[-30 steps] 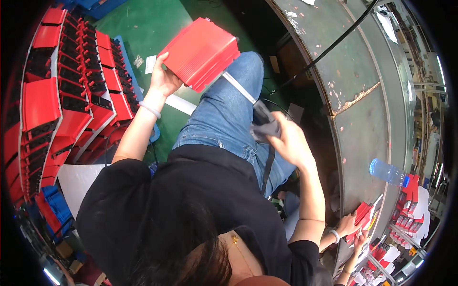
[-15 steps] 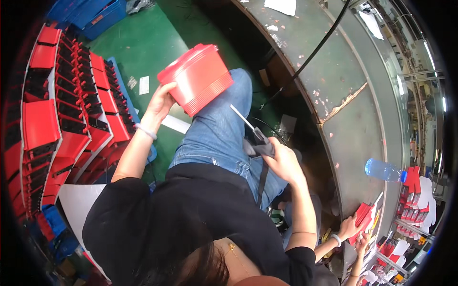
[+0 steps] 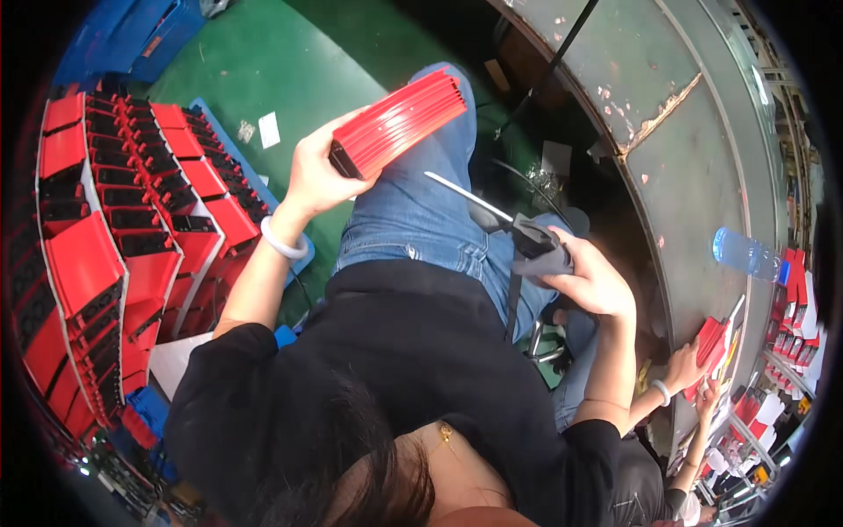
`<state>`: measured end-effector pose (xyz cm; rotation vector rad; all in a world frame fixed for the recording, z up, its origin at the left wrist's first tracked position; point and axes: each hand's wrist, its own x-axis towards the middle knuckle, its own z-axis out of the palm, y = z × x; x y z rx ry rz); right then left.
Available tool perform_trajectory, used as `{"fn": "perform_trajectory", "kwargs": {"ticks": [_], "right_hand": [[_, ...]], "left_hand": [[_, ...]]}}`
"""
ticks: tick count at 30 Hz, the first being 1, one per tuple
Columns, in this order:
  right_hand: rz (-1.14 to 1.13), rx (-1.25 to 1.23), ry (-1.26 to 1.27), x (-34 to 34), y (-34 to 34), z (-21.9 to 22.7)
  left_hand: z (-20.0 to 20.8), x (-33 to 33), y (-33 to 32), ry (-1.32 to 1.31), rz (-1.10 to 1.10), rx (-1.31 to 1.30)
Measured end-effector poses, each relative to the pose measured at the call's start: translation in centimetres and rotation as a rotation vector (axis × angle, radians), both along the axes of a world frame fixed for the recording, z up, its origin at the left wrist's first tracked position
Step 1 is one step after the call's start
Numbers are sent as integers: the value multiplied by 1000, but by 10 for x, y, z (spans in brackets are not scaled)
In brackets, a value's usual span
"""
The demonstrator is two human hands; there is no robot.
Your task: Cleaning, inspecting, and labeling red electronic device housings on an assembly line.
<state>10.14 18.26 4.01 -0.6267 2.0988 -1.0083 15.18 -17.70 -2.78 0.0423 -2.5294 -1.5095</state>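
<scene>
Stacks of red casings [image 3: 105, 255] stand on the green floor [image 3: 290, 53] at far left. The left hand [image 3: 318, 176] grips one red casing [image 3: 399, 121] by its near end, fingers wrapped round it, holding it edge-on above the jeans-clad lap. The right hand [image 3: 593, 279] is closed round a grey-handled tool [image 3: 527, 239], probably a screwdriver, its thin shaft pointing toward the casing but short of it. Further right a clear bottle [image 3: 745, 253] lies on the worn bench [image 3: 694, 114], where another person's hand [image 3: 683, 367] rests on a red part [image 3: 709, 338].
</scene>
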Motion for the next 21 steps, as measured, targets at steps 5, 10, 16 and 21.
{"fn": "perform_trajectory", "kwargs": {"ticks": [5,10,16,21], "right_hand": [[-21,119,49,-4,-3,-2],[-32,123,157,-1,-12,-3],[23,151,120,-2,-11,-1],[-40,127,51,-3,-6,4]], "left_hand": [[-8,4,4,143,-23,-184],[0,3,10,176,-136,-290],[2,5,12,175,-150,-341],[1,3,13,179,-160,-346]]}}
